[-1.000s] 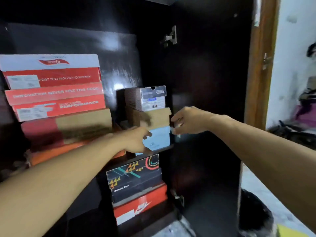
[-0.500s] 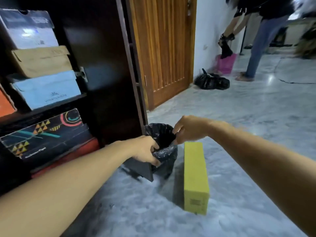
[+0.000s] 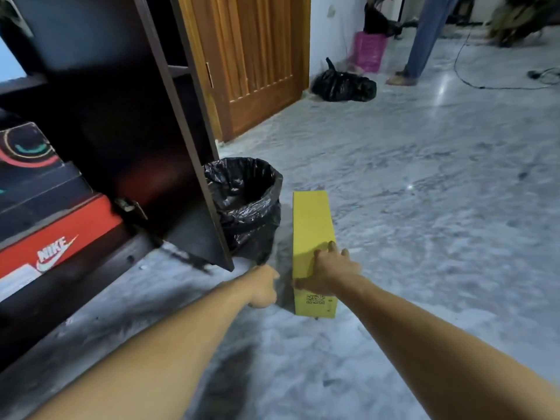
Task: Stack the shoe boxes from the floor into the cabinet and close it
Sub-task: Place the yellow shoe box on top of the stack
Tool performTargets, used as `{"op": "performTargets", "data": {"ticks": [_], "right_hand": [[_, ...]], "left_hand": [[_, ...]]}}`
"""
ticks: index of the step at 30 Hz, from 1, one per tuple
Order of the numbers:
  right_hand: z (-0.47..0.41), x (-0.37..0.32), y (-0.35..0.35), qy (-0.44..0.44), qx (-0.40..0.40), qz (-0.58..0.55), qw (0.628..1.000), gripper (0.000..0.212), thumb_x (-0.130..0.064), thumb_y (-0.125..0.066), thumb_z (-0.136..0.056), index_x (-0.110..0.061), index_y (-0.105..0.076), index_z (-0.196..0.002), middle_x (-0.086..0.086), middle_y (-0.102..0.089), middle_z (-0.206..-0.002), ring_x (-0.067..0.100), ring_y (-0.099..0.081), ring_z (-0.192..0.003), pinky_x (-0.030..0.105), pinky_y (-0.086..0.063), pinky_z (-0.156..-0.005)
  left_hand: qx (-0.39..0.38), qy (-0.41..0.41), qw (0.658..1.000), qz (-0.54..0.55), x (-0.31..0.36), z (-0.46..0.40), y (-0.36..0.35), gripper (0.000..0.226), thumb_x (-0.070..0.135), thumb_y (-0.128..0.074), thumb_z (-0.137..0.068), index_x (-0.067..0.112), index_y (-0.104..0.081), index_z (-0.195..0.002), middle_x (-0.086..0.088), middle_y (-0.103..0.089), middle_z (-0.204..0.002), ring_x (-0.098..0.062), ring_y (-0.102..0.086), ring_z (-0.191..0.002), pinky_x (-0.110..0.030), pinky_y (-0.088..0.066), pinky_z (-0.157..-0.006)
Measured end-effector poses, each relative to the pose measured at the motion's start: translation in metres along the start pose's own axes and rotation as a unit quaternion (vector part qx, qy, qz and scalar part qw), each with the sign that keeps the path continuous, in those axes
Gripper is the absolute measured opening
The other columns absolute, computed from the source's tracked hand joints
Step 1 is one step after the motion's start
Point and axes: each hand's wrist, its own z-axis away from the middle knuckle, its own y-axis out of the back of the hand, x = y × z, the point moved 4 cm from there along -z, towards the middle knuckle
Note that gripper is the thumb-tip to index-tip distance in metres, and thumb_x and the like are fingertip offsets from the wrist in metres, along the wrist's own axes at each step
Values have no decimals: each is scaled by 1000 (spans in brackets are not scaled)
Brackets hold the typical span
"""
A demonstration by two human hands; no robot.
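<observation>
Dim, bluish light; glare on the floor (image 3: 439, 92), edges blurred and bent.

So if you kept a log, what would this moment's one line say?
stage: picking up | right hand: grips yellow box on floor | left hand: beside box, holds nothing | cabinet door: open
</observation>
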Motion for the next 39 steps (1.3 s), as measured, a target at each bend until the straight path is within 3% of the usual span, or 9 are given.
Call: {"op": "performTargets", "data": {"ticks": [8,12,17,21,23,26,29,33,39], "right_hand": [[-1,15,-19,-43,74,-67,994,90,-74,-66,-59,-23,-32,-125,10,-41,-124,36,-47,-116,45,-46,-86],[-1,28,-15,-57,68,-67,994,96,-81,-62,-54,-20,-33,-123,8,-42,-124,36,-45,-118,49,-46,-86],[-4,37,-12,-70,89,-54,992,106,-82,-65,-50,-15,-33,-126,11,-43,-125,35,-47,-118,45,-44,-87],[0,65,-6,-65,77,-44,994,93,-62,-76,-56,-16,-33,-124,10,-44,-122,36,-50,-116,43,-44,-87],[3,86,-2,-43,55,-45,997,90,-56,-78,-56,-17,-33,-123,10,-46,-120,35,-52,-110,41,-46,-84],[11,119,7,10,15,-27,999,94,-46,-81,-57,-23,-33,-134,10,-49,-122,32,-52,-109,34,-45,-85],[20,151,21,27,-26,-21,999,104,-41,-77,-45,-31,-34,-140,5,-53,-117,23,-51,-99,28,-44,-78],[28,197,33,-5,-87,-115,989,95,-21,-66,-42,-37,-41,-132,5,-53,-114,24,-57,-96,31,-54,-66],[23,246,31,-71,22,-227,971,67,-2,-56,-64,-29,-60,-126,2,-60,-114,22,-59,-105,25,-50,-71]], "left_hand": [[28,-14,996,79,1,-28,-12,68,3,-50,-83,14,-33,-148,-8,-40,-150,-23,-43,-135,-29,-44,-101],[36,-37,992,119,22,-35,-14,63,2,-40,-87,21,-37,-147,-6,-46,-146,-26,-53,-123,-24,-48,-85],[41,-60,984,165,42,-38,-23,57,-8,-33,-90,15,-49,-141,-8,-50,-143,-29,-51,-126,-31,-43,-98],[37,-61,980,186,35,-47,-32,63,-7,-32,-90,23,-42,-144,-9,-47,-145,-32,-65,-88,-18,-49,-50],[40,-47,979,194,32,-52,-35,64,-7,-35,-91,20,-33,-149,-7,-40,-151,-39,-57,-116,-24,-54,-67],[74,-48,974,208,25,-64,-35,71,-3,-45,-85,22,-31,-149,-6,-50,-141,-30,-64,-92,-23,-48,-50],[109,-53,967,225,24,-71,-34,66,8,-59,-71,25,-41,-132,-5,-59,-122,-28,-61,-103,-37,-55,-78],[120,-7,973,197,24,-76,-43,94,24,-76,-77,12,-19,-150,-7,-29,-154,-27,-33,-139,-37,-35,-109],[27,-68,953,294,38,-82,-78,44,31,-66,-90,13,-56,-129,-5,-61,-130,-25,-56,-120,-40,-45,-103]]}}
